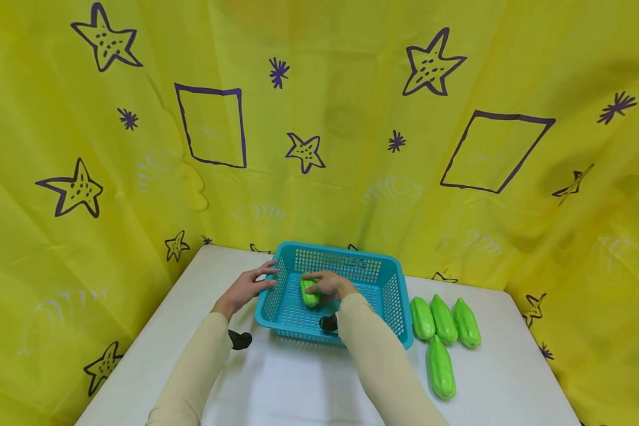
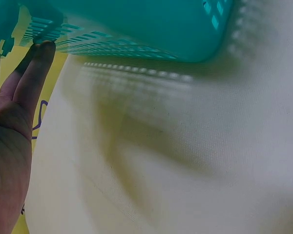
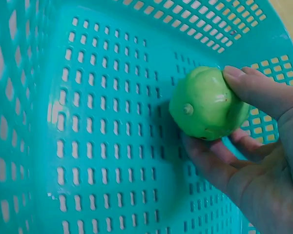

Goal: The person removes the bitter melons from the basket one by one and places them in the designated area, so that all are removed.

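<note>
A turquoise plastic basket point(image 1: 341, 338) with slotted sides stands on the white table. Inside it, my right hand point(image 1: 327, 285) grips a ridged, glossy green gourd point(image 1: 310, 294) between thumb and fingers. The right wrist view has the gourd point(image 3: 205, 102) end-on, its small stem nub facing the camera, low over the slotted floor point(image 3: 107, 126). My left hand point(image 1: 249, 289) is at the basket's left side with its fingers at the rim. In the left wrist view the extended fingers point(image 2: 35, 78) of that hand touch the basket's outer wall point(image 2: 136, 29).
Right of the basket, several more green gourds point(image 1: 443, 319) lie on the table point(image 1: 495, 378), one of them point(image 1: 441, 368) nearer the front. A yellow curtain point(image 1: 341, 118) with dark star drawings hangs behind and along both sides.
</note>
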`<state>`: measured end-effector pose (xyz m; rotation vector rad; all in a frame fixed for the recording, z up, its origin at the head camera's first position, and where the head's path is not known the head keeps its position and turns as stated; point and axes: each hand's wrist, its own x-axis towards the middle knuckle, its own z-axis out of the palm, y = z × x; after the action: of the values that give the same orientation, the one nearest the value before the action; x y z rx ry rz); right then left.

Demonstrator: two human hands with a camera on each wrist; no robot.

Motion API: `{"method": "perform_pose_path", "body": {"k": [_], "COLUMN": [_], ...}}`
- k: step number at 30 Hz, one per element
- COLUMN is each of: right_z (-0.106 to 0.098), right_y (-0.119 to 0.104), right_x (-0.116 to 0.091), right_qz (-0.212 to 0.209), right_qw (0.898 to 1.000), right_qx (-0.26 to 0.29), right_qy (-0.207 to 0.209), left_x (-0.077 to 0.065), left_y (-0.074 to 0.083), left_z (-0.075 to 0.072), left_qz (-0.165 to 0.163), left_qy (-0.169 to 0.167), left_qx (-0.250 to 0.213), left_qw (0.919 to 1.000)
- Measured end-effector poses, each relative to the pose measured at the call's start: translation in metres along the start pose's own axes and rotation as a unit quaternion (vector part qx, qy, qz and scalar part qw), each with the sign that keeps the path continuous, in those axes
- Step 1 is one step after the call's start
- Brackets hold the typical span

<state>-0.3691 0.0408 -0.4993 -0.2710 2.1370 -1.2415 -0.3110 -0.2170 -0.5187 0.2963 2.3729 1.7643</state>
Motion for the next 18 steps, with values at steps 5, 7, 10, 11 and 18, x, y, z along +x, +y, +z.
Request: {"method": "perform_pose_path", "body": {"k": [5, 7, 10, 11, 18], "right_z": [-0.008, -0.01, -0.015, -0.016, -0.028], "right_y": [0.003, 0.004, 0.005, 0.006, -0.009], "right_x": [-0.004, -0.006, -0.006, -0.007, -0.018], "right_qz": [-0.002, -0.002, -0.002, -0.005, -0.034], "right_qw": [1.0, 1.0, 1.0, 1.0, 0.999], "right_qx": [0.016, 0.02, 0.018, 0.013, -0.027], "right_qy": [-0.011, -0.007, 0.009, 0.015, 0.03], "left_x": [0.001, 0.001, 0.001, 0.0, 0.0], "left_y": [-0.002, -0.002, -0.001, -0.001, 0.001], "left_z": [0.0, 0.0, 0.0, 0.0, 0.001], "left_qz": [0.002, 0.003, 0.004, 0.004, 0.003], "left_qy": [0.004, 0.005, 0.001, 0.001, -0.001], "left_qx": [0.003, 0.004, 0.004, 0.004, 0.003], "left_qw": [1.0, 1.0, 1.0, 1.0, 1.0]}}
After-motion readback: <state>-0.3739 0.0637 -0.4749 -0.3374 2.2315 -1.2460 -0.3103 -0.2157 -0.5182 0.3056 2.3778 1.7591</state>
